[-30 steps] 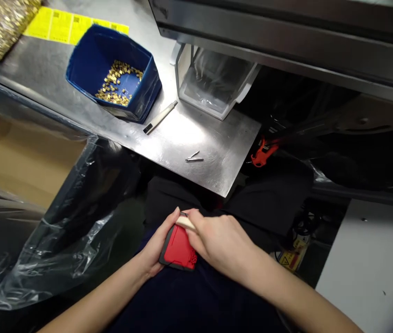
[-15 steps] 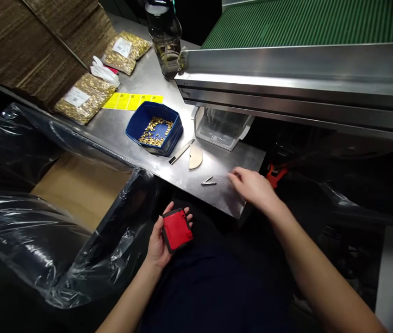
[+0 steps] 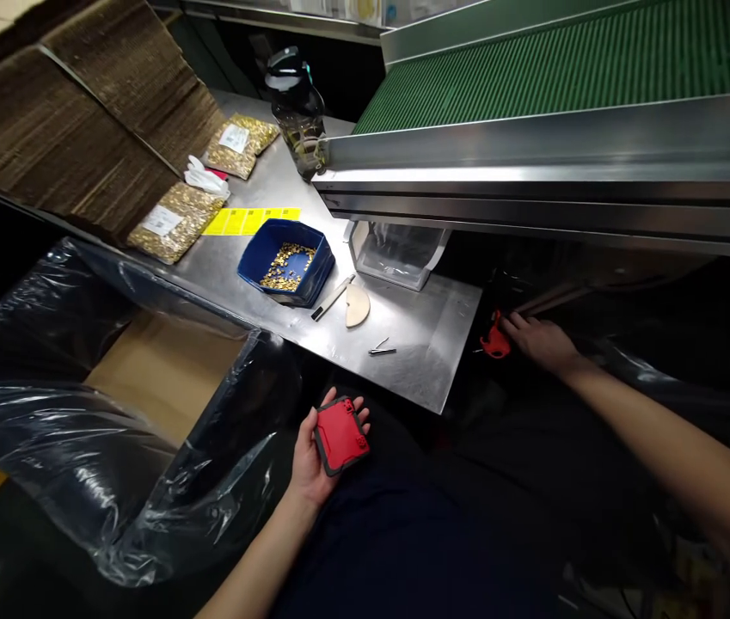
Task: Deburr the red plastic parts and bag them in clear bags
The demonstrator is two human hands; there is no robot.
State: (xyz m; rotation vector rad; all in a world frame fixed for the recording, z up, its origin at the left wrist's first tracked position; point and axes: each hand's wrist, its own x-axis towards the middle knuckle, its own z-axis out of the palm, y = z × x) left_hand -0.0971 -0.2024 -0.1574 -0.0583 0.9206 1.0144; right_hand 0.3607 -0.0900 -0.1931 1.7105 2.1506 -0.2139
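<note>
My left hand (image 3: 314, 460) holds a flat red case with a black edge (image 3: 342, 435), thumb on one side and fingertips showing past the other. Off the table's right end, my right hand (image 3: 542, 344) is stretched out with its fingers extended, right beside an orange-red plastic tool (image 3: 495, 337) in the dark area. I cannot tell whether the fingertips touch it. On the metal table lie a nail clipper (image 3: 383, 348), a half-round tan piece (image 3: 358, 306) and a slim utility knife (image 3: 332, 298). A blue bin (image 3: 321, 279) with small gold-coloured parts stands behind them.
A clear plastic tray (image 3: 396, 266) sits under the metal frame of the green ribbed conveyor (image 3: 532, 77). Left are a plastic-lined box (image 3: 164, 378), stacked cardboard (image 3: 94, 112), bags of gold parts (image 3: 177, 232), yellow labels (image 3: 248, 221) and a dark bottle (image 3: 300, 112).
My right hand has moved from above the table's right end out to the right, beside the orange-red tool. My left hand still holds the red case. The view has shifted slightly.
</note>
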